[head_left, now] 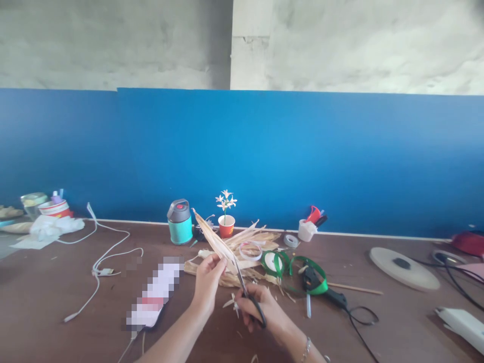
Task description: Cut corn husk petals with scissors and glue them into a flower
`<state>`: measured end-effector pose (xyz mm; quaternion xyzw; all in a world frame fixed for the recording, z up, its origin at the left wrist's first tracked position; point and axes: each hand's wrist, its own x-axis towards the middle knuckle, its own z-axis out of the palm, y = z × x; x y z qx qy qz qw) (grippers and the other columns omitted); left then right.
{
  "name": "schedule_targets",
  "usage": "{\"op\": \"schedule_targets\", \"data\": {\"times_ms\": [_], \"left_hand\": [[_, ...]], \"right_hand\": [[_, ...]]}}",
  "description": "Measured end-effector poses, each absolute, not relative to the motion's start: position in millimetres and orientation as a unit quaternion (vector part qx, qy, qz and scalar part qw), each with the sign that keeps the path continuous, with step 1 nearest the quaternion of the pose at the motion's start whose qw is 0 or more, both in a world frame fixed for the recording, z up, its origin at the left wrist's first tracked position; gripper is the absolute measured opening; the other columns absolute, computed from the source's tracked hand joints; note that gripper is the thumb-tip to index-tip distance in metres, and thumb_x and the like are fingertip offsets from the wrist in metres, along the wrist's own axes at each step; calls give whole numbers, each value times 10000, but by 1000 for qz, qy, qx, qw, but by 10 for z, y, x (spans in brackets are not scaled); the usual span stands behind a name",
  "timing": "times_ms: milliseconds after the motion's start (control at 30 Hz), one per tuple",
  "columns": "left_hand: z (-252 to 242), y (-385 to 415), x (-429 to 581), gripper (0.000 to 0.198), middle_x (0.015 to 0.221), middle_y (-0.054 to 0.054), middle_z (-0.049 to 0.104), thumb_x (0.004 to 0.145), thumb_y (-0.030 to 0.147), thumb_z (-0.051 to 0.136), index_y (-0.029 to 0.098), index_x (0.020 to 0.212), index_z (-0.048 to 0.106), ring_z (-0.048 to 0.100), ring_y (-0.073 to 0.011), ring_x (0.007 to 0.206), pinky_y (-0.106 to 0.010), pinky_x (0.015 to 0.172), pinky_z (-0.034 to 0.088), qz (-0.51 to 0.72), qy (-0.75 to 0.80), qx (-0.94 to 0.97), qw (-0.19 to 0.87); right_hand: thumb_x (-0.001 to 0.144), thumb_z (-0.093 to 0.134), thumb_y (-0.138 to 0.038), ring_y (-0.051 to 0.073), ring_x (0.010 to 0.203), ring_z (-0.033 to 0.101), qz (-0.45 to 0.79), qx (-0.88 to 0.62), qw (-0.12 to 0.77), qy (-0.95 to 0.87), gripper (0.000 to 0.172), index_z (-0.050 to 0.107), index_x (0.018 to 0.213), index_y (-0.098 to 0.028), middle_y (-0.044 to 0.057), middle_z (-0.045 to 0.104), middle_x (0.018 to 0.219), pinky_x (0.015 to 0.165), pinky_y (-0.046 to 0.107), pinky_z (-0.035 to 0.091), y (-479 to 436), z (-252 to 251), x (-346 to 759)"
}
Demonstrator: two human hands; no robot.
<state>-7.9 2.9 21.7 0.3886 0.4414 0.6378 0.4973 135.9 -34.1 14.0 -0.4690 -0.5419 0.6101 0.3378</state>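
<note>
The left hand (210,272) pinches a dry husk (215,239) near its lower end, above the worktop (91,338); the right hand (260,305) curls round the scissors (242,280), blades against the husk. A clean cut probably wants the husk taut, left hand clear.

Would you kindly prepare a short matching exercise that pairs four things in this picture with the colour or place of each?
Things:
1. scissors
2. raised husk strip
3. paper cup
4. insulated flask

Colour or place:
A. turquoise and grey
B. in the right grip
C. red and white, holding small flowers
D. in the left grip

Pairs: 1-B, 2-D, 3-C, 4-A
</note>
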Motion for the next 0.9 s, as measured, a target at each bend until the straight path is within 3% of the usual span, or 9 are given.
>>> {"op": "schedule_targets", "data": {"times_ms": [367,900], "left_hand": [[162,11,-50,204,537,46,513,642,344,700,161,627,611,439,-101,537,-206,538,342,648,435,387,491],[97,78,-105,249,530,42,502,639,388,692,167,599,585,440,-108,533,-217,554,330,638,443,395,490]], "right_hand": [[635,683,-506,70,381,417,598,-459,354,-553,393,557,726,-145,-63,481,442,362,175,351,-304,44,1355],[661,643,-552,39,300,318,552,-504,337,-573,409,567,673,-150,-82,427,371,326,165,218,-283,45,1367]]}}
